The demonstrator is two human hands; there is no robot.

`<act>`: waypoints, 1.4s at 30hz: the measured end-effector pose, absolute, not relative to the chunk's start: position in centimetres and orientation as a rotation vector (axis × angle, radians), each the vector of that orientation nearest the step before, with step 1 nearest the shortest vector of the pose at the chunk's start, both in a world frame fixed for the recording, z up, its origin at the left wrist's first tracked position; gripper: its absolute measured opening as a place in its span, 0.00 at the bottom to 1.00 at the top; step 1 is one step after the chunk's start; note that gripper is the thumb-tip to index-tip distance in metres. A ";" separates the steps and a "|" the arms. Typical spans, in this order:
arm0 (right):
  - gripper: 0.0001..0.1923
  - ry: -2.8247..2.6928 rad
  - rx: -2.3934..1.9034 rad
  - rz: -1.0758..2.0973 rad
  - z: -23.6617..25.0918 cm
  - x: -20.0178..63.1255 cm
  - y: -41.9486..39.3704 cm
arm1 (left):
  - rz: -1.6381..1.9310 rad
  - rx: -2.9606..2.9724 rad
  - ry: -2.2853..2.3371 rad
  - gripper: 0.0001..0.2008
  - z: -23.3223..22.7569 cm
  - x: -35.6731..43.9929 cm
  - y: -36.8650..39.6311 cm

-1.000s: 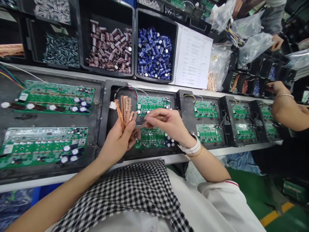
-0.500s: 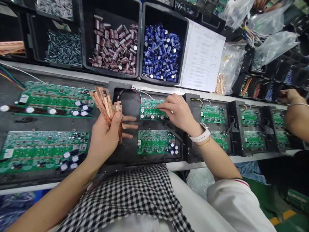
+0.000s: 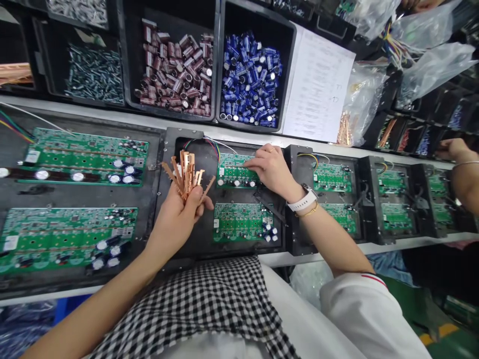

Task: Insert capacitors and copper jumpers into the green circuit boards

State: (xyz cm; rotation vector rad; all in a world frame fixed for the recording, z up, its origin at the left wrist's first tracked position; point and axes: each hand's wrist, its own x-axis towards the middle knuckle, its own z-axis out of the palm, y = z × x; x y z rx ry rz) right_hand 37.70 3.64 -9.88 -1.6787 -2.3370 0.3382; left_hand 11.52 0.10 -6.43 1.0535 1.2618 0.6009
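A bunch of copper strips fans upward out of my left hand, which is closed around their lower ends. One strip leans apart from the rest toward the right, by the fingertips. My right hand is over the right part of the upper green circuit board, fingers pinched together at its surface. Whatever lies between those fingertips is hidden. Below it in the same black tray is a second green circuit board, with several capacitors at its right end.
Behind the trays stand bins of brown capacitors, blue capacitors and screws. A printed sheet lies beside them. More boards sit left and right in black trays. At far right is another person's hand.
My left hand has turned and its spread fingers have curled in; the copper strips now point more upright and sit farther right. My right hand stays pinched at the upper board.
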 end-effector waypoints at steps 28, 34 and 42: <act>0.12 -2.597 -1.624 0.197 -9.0 33.5 1.8 | 0.533 0.812 1.255 0.11 -6.3 11.5 -1.0; 0.14 -2.570 -1.655 0.266 -8.6 33.8 1.7 | 0.537 0.785 1.226 0.12 -6.3 11.4 -1.0; 0.12 -2.259 -1.327 0.632 -3.7 31.4 -2.2 | 0.512 1.075 1.145 0.18 -5.4 11.2 -2.7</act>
